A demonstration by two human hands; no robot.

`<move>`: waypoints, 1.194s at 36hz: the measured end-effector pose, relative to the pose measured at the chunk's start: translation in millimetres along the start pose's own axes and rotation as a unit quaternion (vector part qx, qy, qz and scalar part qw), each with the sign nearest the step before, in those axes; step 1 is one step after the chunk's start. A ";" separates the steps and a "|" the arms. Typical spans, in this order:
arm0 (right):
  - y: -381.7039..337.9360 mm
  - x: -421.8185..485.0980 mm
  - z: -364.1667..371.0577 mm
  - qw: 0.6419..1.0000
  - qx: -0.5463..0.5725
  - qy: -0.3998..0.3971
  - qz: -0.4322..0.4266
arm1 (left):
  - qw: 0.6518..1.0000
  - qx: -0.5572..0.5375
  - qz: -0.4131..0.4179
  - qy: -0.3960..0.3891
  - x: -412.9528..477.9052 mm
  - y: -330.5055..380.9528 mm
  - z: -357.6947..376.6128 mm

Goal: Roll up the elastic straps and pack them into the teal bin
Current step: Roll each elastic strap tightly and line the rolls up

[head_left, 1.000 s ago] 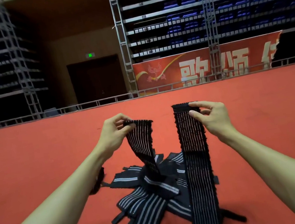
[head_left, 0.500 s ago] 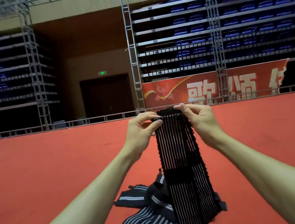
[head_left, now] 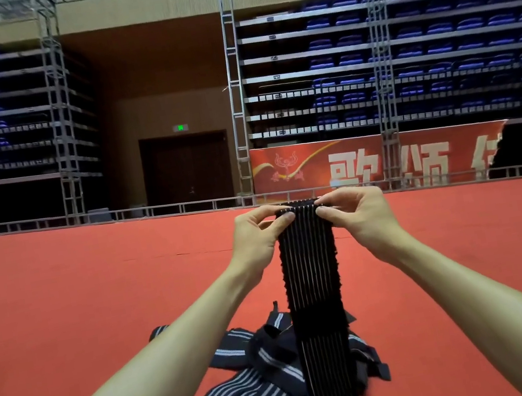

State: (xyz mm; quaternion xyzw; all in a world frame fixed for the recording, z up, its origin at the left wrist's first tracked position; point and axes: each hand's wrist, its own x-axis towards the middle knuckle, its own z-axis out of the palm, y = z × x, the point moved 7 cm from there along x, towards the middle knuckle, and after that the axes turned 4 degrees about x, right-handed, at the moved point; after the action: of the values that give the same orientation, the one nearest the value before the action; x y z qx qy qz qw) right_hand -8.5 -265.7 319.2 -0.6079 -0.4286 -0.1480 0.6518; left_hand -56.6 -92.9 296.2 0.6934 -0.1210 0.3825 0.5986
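Centre frame: the left hand [head_left: 255,236] and the right hand [head_left: 355,214] pinch the top edge of a black elastic strap [head_left: 312,275] with thin pale stripes, one at each corner, fingers curled over the fabric. The strap hangs straight down toward the lower edge of the frame, over a loose pile of striped straps [head_left: 266,383] lying on the red floor [head_left: 65,317].
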 end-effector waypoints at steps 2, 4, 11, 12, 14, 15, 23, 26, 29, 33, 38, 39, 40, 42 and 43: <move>1.2 0.9 -1.5 1.000 0.000 0.007 0.005 | 1.000 0.004 0.004 -0.005 0.8 1.4 2.0; 1.0 1.3 -2.2 1.000 -0.002 0.010 0.008 | 1.000 0.009 0.012 -0.004 1.6 4.9 2.1; -2.0 2.7 -4.5 0.996 -0.093 0.007 -0.015 | 1.000 0.017 0.012 0.005 3.3 4.9 -3.2; -1.8 3.0 -4.7 0.995 -0.098 0.009 -0.016 | 1.000 0.018 0.012 0.006 3.4 5.1 -3.7; -2.2 2.7 -4.9 0.995 -0.100 0.012 -0.017 | 1.000 0.018 0.013 0.004 3.0 6.1 -3.6; -2.3 2.6 -4.9 0.995 -0.100 0.014 -0.017 | 1.000 0.019 0.013 0.004 2.7 6.3 -3.5; -6.4 -2.6 -4.8 0.998 -0.057 0.026 -0.020 | 0.999 0.041 0.028 0.000 0.9 11.6 -3.9; -7.4 -3.4 -4.4 0.998 -0.056 0.029 -0.020 | 0.998 0.054 0.038 -0.004 0.3 14.2 -4.7; -6.9 -3.3 -4.1 0.998 -0.047 0.034 -0.017 | 0.997 0.066 0.043 -0.008 0.0 15.0 -5.7; -4.0 -3.1 -4.4 0.999 -0.035 0.040 -0.006 | 0.996 0.077 0.031 -0.012 2.2 9.4 -8.0; -1.1 -2.8 -4.1 0.999 -0.012 0.052 0.008 | 0.995 0.090 0.028 -0.017 2.3 7.2 -7.5; -0.5 -2.8 -3.9 0.998 -0.007 0.056 0.009 | 0.995 0.095 0.030 -0.019 2.1 7.5 -7.2; -0.5 -2.8 -3.6 0.998 -0.005 0.059 0.010 | 0.994 0.099 0.031 -0.020 2.1 7.5 -7.0; -0.8 -3.1 -3.3 0.998 -0.007 0.064 0.008 | 0.994 0.099 0.031 -0.020 1.9 7.9 -7.4; -1.1 -3.6 -3.3 0.998 -0.008 0.066 0.007 | 0.994 0.098 0.033 -0.019 1.8 8.3 -7.9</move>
State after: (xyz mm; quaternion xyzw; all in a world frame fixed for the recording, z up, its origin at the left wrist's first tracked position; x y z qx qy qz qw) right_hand -10.1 -270.1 317.7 -0.6051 -0.3794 -0.1870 0.6745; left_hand -63.6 -87.2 303.5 0.7516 -0.1166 0.3988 0.5122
